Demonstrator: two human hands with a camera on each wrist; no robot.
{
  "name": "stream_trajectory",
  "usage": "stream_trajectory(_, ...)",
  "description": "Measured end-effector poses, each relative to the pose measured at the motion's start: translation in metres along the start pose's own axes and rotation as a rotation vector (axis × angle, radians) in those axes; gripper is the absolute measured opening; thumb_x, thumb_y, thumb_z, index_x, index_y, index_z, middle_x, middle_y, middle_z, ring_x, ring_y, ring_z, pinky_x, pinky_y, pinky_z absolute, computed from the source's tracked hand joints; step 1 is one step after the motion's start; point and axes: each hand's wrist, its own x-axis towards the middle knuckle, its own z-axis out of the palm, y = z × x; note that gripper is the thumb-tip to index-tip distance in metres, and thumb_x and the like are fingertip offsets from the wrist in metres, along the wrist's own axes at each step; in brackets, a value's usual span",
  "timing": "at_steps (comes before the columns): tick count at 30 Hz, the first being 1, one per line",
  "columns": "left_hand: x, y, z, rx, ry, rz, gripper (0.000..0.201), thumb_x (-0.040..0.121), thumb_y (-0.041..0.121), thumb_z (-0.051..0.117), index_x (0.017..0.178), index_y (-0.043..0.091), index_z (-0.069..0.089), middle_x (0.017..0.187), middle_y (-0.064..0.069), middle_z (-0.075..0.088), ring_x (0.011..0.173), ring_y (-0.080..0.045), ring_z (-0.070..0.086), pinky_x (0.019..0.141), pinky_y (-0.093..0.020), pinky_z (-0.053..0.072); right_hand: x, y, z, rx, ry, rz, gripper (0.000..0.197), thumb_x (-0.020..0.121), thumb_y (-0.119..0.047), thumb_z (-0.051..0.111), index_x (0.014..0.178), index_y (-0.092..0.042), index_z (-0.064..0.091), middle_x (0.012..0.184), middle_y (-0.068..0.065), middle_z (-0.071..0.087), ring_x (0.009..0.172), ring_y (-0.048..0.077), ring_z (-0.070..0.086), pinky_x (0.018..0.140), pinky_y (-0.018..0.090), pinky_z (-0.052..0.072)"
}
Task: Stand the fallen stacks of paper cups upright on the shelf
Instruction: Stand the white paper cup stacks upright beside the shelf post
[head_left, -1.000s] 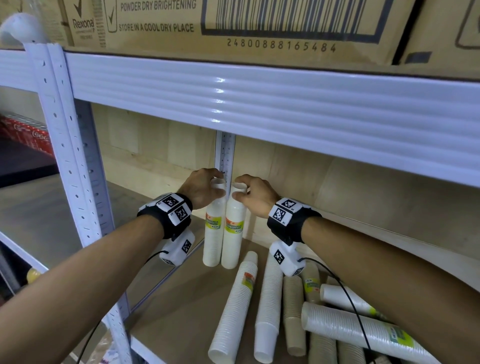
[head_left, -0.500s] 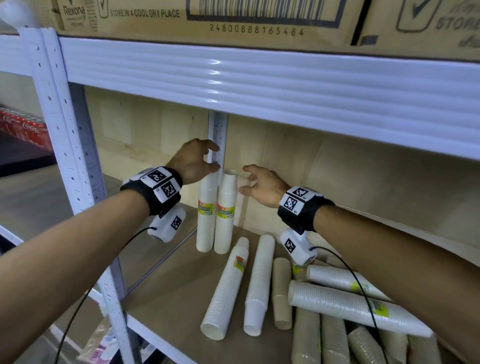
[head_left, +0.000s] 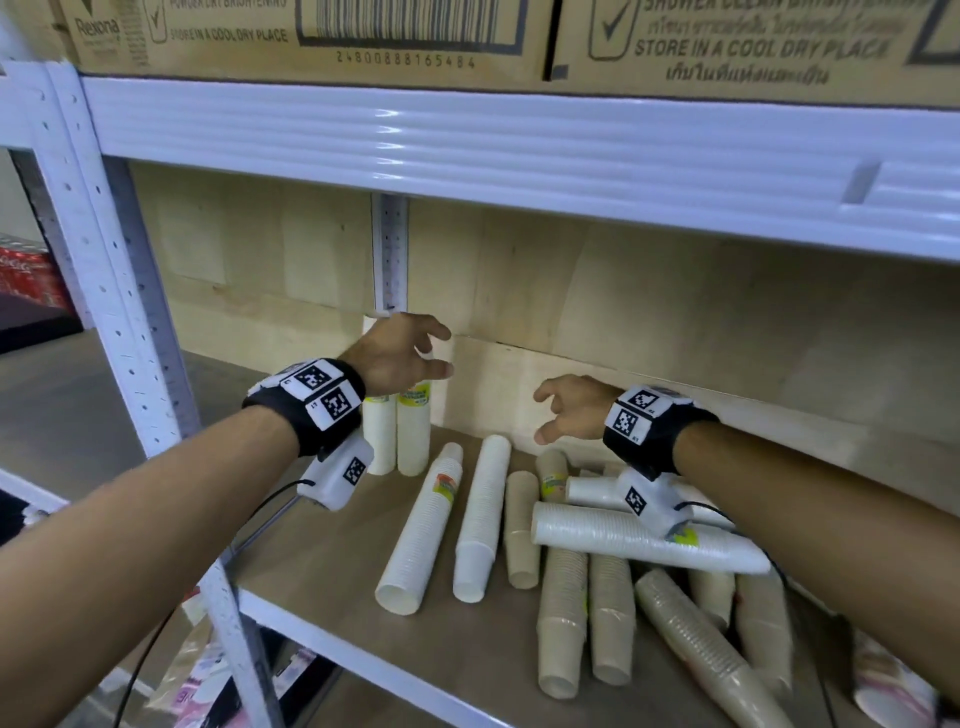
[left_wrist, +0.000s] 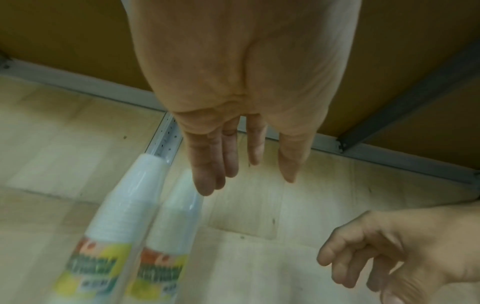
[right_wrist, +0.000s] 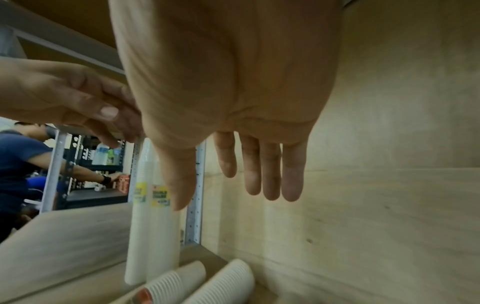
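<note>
Two upright white cup stacks (head_left: 397, 431) stand side by side at the shelf (head_left: 322, 561) back corner. Left hand (head_left: 397, 353) hovers above them, fingers loose, holding nothing. Right hand (head_left: 571, 408) likewise relaxed and empty, over the fallen stacks (head_left: 519, 530) lying on the shelf.

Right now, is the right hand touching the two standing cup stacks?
Apart. The head view shows the right hand open, with bare back wall between it and the standing stacks.
</note>
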Motion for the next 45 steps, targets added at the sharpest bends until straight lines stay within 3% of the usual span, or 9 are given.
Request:
stream_trajectory(11, -0.029, -0.042, 0.078, 0.057, -0.252, -0.106, 0.066, 0.079, 0.043, 0.077, 0.135, 0.021, 0.052, 0.109, 0.004, 0.058, 0.103, -0.014, 0.056, 0.089, -0.024, 0.046, -0.021, 0.067, 0.025, -0.175, -0.159, 0.19, 0.074, 0.079, -0.032, 0.078, 0.143, -0.021, 0.042, 0.141, 0.003, 0.046, 0.125, 0.021, 0.048, 0.094, 0.028, 0.04)
stream_trajectory(14, -0.035, -0.056, 0.094, 0.085, -0.313, -0.158, 0.073, 0.08, 0.045, 0.075, 0.143, 0.025, 0.043, 0.119, 0.002, 0.054, 0.108, -0.014, 0.053, 0.087, -0.022, 0.042, -0.023, 0.076, 0.03, -0.192, -0.169, 0.202, 0.075, 0.077, -0.032, 0.08, 0.142, -0.021, 0.043, 0.139, 0.001, 0.047, 0.123, 0.02, 0.05, 0.096, 0.028, 0.043)
stream_trajectory(18, -0.036, -0.077, 0.113, 0.075, -0.386, -0.245, 0.091, 0.073, 0.05, 0.079, 0.149, 0.027, 0.033, 0.142, -0.002, 0.047, 0.126, -0.019, 0.048, 0.1, -0.028, 0.043, -0.02, 0.086, 0.038, -0.23, -0.181, 0.191, 0.077, 0.072, -0.037, 0.081, 0.14, -0.024, 0.046, 0.137, -0.001, 0.049, 0.12, 0.018, 0.051, 0.096, 0.028, 0.044)
stream_trajectory(21, -0.035, -0.086, 0.122, 0.151, -0.432, -0.264, 0.098, 0.07, 0.058, 0.076, 0.151, 0.029, 0.028, 0.147, 0.001, 0.043, 0.129, -0.019, 0.046, 0.101, -0.03, 0.042, -0.018, 0.09, 0.044, -0.259, -0.194, 0.18, 0.073, 0.075, -0.037, 0.079, 0.14, -0.023, 0.048, 0.137, -0.001, 0.051, 0.121, 0.017, 0.052, 0.1, 0.028, 0.043)
stream_trajectory(28, -0.036, -0.096, 0.133, 0.159, -0.534, -0.309, 0.106, 0.068, 0.056, 0.078, 0.153, 0.031, 0.019, 0.149, 0.0, 0.038, 0.119, -0.02, 0.054, 0.087, -0.034, 0.057, -0.01, 0.1, 0.05, -0.316, -0.233, 0.138, 0.053, 0.078, -0.032, 0.077, 0.128, -0.024, 0.059, 0.125, -0.002, 0.061, 0.111, 0.017, 0.058, 0.094, 0.031, 0.048)
stream_trajectory(32, -0.036, -0.096, 0.132, 0.186, -0.555, -0.317, 0.117, 0.061, 0.065, 0.077, 0.155, 0.029, 0.016, 0.15, -0.001, 0.036, 0.109, -0.022, 0.062, 0.078, -0.038, 0.061, -0.007, 0.101, 0.051, -0.328, -0.25, 0.116, 0.054, 0.079, -0.031, 0.076, 0.129, -0.021, 0.058, 0.127, 0.0, 0.059, 0.113, 0.019, 0.057, 0.095, 0.032, 0.047)
stream_trajectory(37, -0.034, -0.097, 0.133, 0.101, -0.563, -0.376, 0.112, 0.07, 0.053, 0.079, 0.156, 0.028, 0.012, 0.154, -0.001, 0.03, 0.111, -0.021, 0.06, 0.064, -0.03, 0.061, -0.004, 0.106, 0.05, -0.303, -0.251, 0.117, 0.057, 0.077, -0.033, 0.078, 0.129, -0.023, 0.058, 0.127, -0.001, 0.059, 0.113, 0.018, 0.056, 0.091, 0.029, 0.046)
stream_trajectory(42, -0.036, -0.095, 0.132, 0.045, -0.568, -0.401, 0.105, 0.075, 0.044, 0.079, 0.155, 0.026, 0.014, 0.149, -0.002, 0.037, 0.106, -0.024, 0.063, 0.067, -0.032, 0.061, -0.005, 0.106, 0.047, -0.256, -0.198, 0.131, 0.065, 0.076, -0.034, 0.08, 0.135, -0.021, 0.055, 0.128, 0.001, 0.056, 0.115, 0.019, 0.055, 0.09, 0.026, 0.042)
stream_trajectory(45, -0.038, -0.092, 0.13, 0.003, -0.567, -0.411, 0.105, 0.075, 0.039, 0.08, 0.155, 0.027, 0.014, 0.147, -0.001, 0.037, 0.106, -0.024, 0.062, 0.061, -0.029, 0.06, -0.006, 0.107, 0.043, -0.195, -0.168, 0.142, 0.073, 0.072, -0.031, 0.082, 0.138, -0.02, 0.052, 0.127, 0.0, 0.055, 0.108, 0.016, 0.054, 0.083, 0.023, 0.039)
